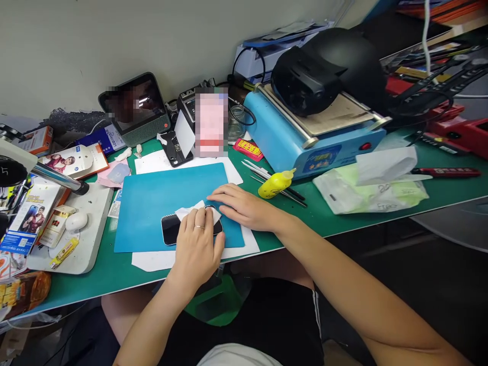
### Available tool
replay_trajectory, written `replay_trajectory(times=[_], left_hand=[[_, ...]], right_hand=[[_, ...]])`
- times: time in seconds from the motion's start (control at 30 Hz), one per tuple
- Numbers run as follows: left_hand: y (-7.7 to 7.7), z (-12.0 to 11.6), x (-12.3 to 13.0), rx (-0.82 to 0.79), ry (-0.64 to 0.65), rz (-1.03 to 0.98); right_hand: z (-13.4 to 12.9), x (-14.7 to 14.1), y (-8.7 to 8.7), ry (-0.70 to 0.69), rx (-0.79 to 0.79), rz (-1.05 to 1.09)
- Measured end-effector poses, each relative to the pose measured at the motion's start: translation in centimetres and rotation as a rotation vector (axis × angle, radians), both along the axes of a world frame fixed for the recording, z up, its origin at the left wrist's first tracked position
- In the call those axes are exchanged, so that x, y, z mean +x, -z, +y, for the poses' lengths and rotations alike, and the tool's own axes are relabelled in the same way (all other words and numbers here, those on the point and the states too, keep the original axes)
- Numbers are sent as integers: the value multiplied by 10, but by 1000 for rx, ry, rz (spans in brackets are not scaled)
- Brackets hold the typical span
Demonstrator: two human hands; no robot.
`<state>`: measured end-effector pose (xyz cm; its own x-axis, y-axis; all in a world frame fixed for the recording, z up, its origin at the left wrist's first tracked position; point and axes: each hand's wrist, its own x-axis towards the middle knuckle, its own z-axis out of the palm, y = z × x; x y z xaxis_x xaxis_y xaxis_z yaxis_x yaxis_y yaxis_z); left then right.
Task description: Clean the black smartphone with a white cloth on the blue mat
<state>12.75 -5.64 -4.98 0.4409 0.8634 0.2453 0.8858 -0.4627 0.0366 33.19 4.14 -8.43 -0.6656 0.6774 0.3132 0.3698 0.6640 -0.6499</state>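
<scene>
A smartphone (171,230) with a dark screen lies flat on a blue mat (145,193). My left hand (198,241), with a ring on one finger, is over the phone and presses a folded white tissue (185,211) against its screen. The fingers of that hand are close together and cover the phone's middle. My right hand (242,206) lies at the phone's far right corner, fingers stretched out, the thumb apart from them. Its fingertips are close to the tissue and the phone's edge; whether they touch is hard to see.
Right of the mat are a yellow squeeze bottle (276,184), thin tools (297,195) and a tissue pack (369,188). A blue machine (316,142) with a black headset (308,81) on it stands behind. A propped pink-screened phone (211,122), a display (135,107) and a microscope-like stand (57,175) are also near.
</scene>
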Motion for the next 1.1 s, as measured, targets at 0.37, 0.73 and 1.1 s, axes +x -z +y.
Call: replay_trajectory(times=[0.37, 0.73, 1.1], left_hand=[[-6, 15, -34, -105, 187, 91], [-9, 34, -85, -134, 346, 129], [-25, 86, -126, -150, 339, 93]], right_hand=[[4, 1, 6, 18, 123, 41], [-10, 2, -17, -122, 58, -203], [35, -51, -39, -112, 45, -147]])
